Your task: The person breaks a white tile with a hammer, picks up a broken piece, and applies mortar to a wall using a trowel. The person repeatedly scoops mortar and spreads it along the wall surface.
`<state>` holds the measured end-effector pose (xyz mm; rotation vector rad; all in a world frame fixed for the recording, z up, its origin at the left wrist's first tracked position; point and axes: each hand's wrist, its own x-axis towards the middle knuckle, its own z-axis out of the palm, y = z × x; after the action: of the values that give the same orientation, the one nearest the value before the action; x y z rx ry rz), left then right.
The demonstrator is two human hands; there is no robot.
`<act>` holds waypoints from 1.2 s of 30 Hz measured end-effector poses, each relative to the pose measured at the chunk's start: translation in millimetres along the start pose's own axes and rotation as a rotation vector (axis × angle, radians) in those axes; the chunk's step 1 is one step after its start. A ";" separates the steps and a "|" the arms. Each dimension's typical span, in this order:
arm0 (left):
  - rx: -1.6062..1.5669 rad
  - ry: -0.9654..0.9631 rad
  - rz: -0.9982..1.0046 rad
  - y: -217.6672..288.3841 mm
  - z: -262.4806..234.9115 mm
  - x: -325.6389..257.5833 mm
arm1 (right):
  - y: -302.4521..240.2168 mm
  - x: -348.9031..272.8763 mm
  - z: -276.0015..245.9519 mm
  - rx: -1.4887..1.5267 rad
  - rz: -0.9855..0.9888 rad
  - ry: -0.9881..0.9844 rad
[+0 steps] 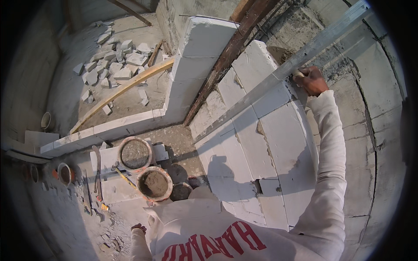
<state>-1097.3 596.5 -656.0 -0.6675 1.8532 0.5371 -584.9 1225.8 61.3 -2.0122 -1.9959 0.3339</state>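
Note:
My right hand point(312, 81) is closed round the pale handle of a trowel, reaching out at the top of a white block wall point(278, 126). The trowel's blade point(278, 53), with grey mortar on it, shows past a long metal straightedge point(300, 56). This straightedge slants across the blocks, passing right beside my fingers. Down by my side hangs my left hand point(139, 227), small and partly seen; how its fingers lie is unclear. Two buckets of grey mortar, one farther point(135, 154) and one nearer point(154, 183), stand on the floor to the left of the wall.
A dark, rusty beam point(217, 65) leans between the wall and a white block column point(198, 48). Broken white blocks point(117, 65) lie heaped beyond a low block row point(117, 125). A curved wooden strip point(126, 91) spans it. A handsaw point(87, 193) and a hammer point(124, 176) lie near the buckets.

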 end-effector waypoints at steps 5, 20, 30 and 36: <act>-0.057 -0.060 0.084 55.0 0.8 7.8 | 0.1 21.8 -0.8 0.014 0.026 0.075; 0.000 -0.186 0.181 80.9 60.5 55.0 | 5.3 -212.1 76.0 0.568 0.156 0.197; 0.272 0.167 0.587 125.7 162.3 121.1 | -7.9 -304.7 554.0 -0.292 -0.344 -0.987; -0.009 -0.119 0.770 118.9 169.6 86.0 | -22.2 -291.9 736.5 -0.452 -0.836 -0.718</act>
<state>-1086.1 776.2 -789.6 0.1076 1.9571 1.0504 -875.3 963.5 -628.0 -1.0878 -3.3803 0.4696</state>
